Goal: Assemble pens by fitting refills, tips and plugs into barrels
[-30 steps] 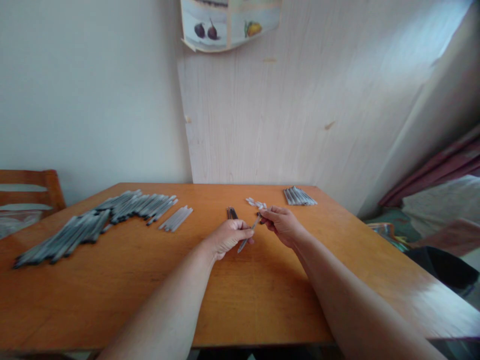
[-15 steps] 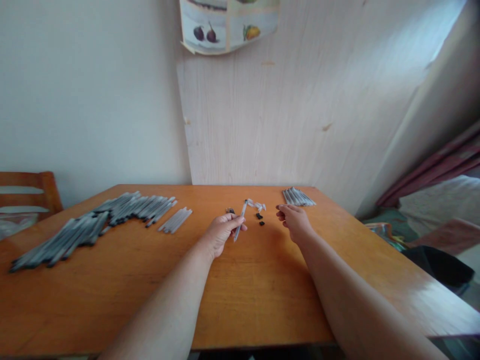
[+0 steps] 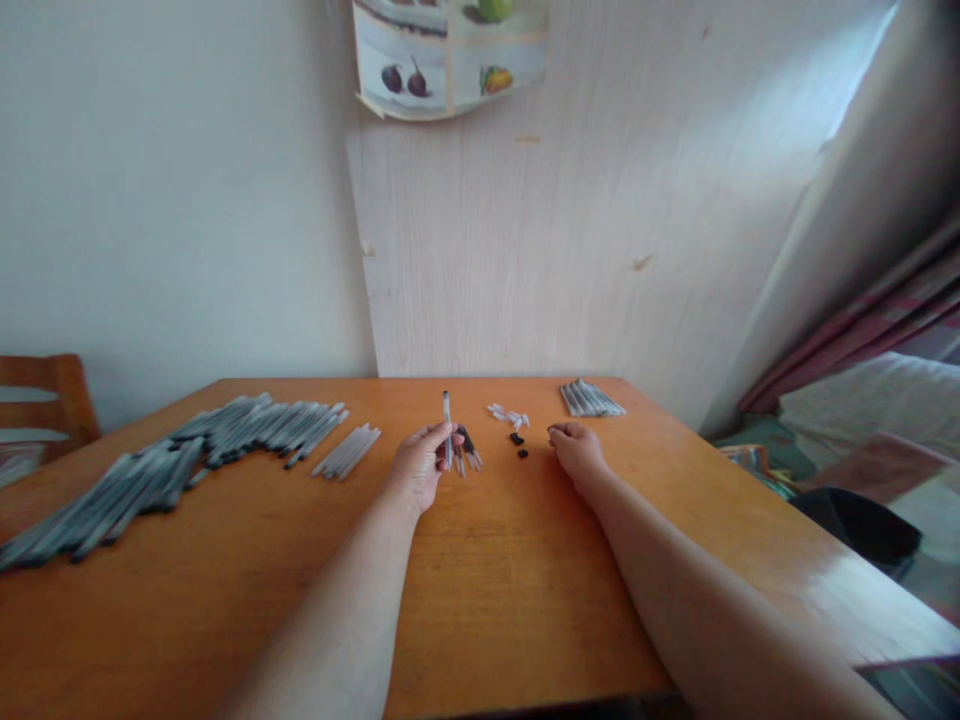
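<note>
My left hand (image 3: 420,468) grips a clear pen (image 3: 447,408) with a dark upper end, holding it nearly upright over the table. Just right of these fingers lie several thin pen refills (image 3: 469,450) with dark ends, partly hidden by the hand. My right hand (image 3: 576,452) is closed, fingertips pinched together near the tabletop; whatever they may hold is too small to make out. Between the two hands are small black pieces (image 3: 517,439), which look like pen caps or plugs, and behind them a little heap of whitish pieces (image 3: 510,415).
On the wooden table (image 3: 480,600), a large pile of dark-ended pens (image 3: 247,430) spreads across the left. Beside it lie several clear tubes (image 3: 346,452). A row of grey pens (image 3: 591,398) sits at the back right. A black bin (image 3: 855,530) stands beyond the right edge.
My left hand has moved left and turned the pen from a slant to nearly upright, uncovering the refills. My right hand has lowered slightly, its fingers more curled. The view has shifted a little.
</note>
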### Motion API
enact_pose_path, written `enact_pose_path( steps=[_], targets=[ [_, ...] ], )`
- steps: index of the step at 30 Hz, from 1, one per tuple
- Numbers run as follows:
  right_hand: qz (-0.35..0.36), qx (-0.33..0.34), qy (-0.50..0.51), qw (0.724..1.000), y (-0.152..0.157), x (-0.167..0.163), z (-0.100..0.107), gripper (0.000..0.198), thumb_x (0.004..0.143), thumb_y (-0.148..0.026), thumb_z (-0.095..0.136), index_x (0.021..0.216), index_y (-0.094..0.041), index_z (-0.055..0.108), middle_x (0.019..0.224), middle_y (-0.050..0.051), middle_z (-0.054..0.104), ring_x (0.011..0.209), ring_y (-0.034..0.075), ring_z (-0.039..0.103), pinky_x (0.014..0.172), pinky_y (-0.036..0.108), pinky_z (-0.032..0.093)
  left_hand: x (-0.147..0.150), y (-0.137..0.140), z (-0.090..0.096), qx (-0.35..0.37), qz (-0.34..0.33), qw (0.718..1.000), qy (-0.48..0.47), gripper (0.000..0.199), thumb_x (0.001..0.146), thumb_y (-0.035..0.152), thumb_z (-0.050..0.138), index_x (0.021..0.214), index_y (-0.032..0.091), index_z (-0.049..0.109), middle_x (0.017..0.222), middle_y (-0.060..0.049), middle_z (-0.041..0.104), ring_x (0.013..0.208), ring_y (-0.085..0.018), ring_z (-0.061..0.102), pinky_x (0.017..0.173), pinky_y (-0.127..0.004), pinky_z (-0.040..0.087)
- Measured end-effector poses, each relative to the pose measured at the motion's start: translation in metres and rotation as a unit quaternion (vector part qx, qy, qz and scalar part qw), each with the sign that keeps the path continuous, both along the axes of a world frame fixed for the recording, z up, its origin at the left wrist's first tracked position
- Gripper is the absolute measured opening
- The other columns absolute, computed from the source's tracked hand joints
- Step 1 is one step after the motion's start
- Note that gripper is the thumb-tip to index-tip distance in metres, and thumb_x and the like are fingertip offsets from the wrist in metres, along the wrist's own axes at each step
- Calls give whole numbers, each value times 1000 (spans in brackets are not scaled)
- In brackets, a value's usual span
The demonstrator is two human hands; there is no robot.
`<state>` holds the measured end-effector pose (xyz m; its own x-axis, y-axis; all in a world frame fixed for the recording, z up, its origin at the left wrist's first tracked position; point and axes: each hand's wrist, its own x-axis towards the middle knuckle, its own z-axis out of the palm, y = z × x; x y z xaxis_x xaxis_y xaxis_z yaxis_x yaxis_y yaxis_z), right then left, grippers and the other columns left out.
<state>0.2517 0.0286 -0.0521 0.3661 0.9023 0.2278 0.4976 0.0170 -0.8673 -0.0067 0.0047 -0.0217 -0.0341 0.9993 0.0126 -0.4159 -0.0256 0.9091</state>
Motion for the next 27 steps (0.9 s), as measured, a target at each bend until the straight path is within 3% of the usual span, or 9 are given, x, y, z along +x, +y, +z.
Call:
enact_pose_path(
  steps=[10,19,27],
  targets=[
    [7,-66,-111,992,11,-7,13,20,73,-25,52,72,-17,70,69,7,67,68,21,61,55,28,35,-2,12,-8,1,19,1000,-9,30,63,39,76,78,15,66,67,-3,68,49,-7,46,46,-22,27],
    [35,-69,-201,977,55,-6,11,33,76,-20,54,102,-18,73,113,12,69,105,26,62,81,31,44,-1,13,-12,-5,21,1000,-12,30,63,38,76,78,15,66,66,-3,67,51,-8,48,48,-22,27],
    [70,-93,-280,953,79,-8,9,39,83,-25,53,119,-21,67,123,10,65,111,24,60,87,29,45,1,12,-12,-8,17,1000,-6,30,64,38,75,82,15,67,67,-4,68,52,-8,49,49,-22,28]
  ],
)
